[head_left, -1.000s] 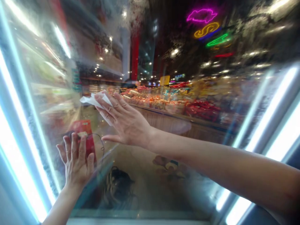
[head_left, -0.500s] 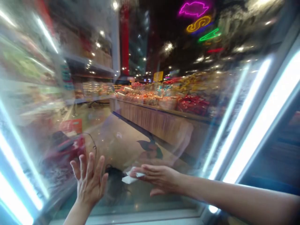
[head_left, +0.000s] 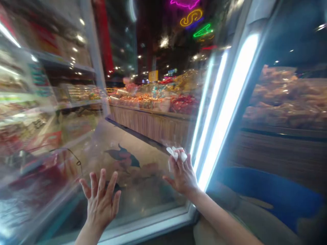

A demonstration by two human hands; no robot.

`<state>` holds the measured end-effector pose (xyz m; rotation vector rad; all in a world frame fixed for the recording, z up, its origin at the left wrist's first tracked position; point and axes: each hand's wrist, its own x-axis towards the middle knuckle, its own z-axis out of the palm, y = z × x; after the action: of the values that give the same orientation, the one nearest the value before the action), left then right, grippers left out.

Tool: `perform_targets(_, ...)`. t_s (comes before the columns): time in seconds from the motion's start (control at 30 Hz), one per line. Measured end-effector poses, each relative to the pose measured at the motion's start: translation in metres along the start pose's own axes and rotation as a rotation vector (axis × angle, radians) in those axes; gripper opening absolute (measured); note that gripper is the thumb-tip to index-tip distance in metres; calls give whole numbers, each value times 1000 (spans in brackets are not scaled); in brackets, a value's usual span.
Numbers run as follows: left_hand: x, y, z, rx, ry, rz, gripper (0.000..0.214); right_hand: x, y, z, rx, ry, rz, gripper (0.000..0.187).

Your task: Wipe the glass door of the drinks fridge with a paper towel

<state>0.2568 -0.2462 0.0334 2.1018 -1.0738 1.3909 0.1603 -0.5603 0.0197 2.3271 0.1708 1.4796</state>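
Observation:
My left hand (head_left: 100, 204) is spread with its fingers apart, palm toward a glass pane (head_left: 148, 190) in front of me. To its right, my right hand (head_left: 182, 178) has a crumpled white tissue (head_left: 171, 153) at its fingertips, held against or close to the glass. That hand is beside a bright upright light tube (head_left: 227, 115) at the pane's right edge. Part of the tissue is hidden behind the fingers.
A pale metal frame (head_left: 153, 226) borders the glass below. Through or reflected in the pane appear a wood-fronted stand (head_left: 143, 120) of packaged goods and neon signs (head_left: 191, 17). Something blue (head_left: 268, 190) lies at lower right; blurred red items (head_left: 38, 177) are at left.
My right hand has moved up and right with the tissue, its fingers now pointing upward toward the light tube. My left hand stays spread. The view has turned right.

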Motion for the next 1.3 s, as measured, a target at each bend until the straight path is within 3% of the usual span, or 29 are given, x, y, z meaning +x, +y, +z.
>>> perform_targets(0.1,2,8,6,-17,11,-2,76,-15,4,1,-37,12,80,84)
perform_targets(0.3,6,16,11,-3,-16,-16,80,-12,3,3,44,94,353,84)
perform_targets(0.47,4,20,14,12,-28,-48,82,-42,-16,6,92,-9,245,84)
perform_targets(0.6,1,20,13,34,-47,-59,84,-29,-13,9,76,81,330,90)
perform_targets(0.67,-2,19,11,44,-51,-67,85,-26,-19,12,94,70,228,89)
perform_targets(0.8,-14,11,4,74,-65,-82,88,-37,-42,13,190,-23,-262,65)
perform_targets(0.97,-36,-6,-2,117,-39,-119,88,-17,-47,7,172,-73,-217,71)
perform_targets(1.1,-56,-15,-4,135,-41,-142,91,9,-53,-2,197,-116,-570,69)
perform_targets(1.17,-66,-20,-6,148,-38,-162,91,24,-59,-8,159,-164,-656,70)
perform_targets(1.3,-84,-36,-9,185,-16,-192,88,50,-74,-11,95,-158,-573,72)
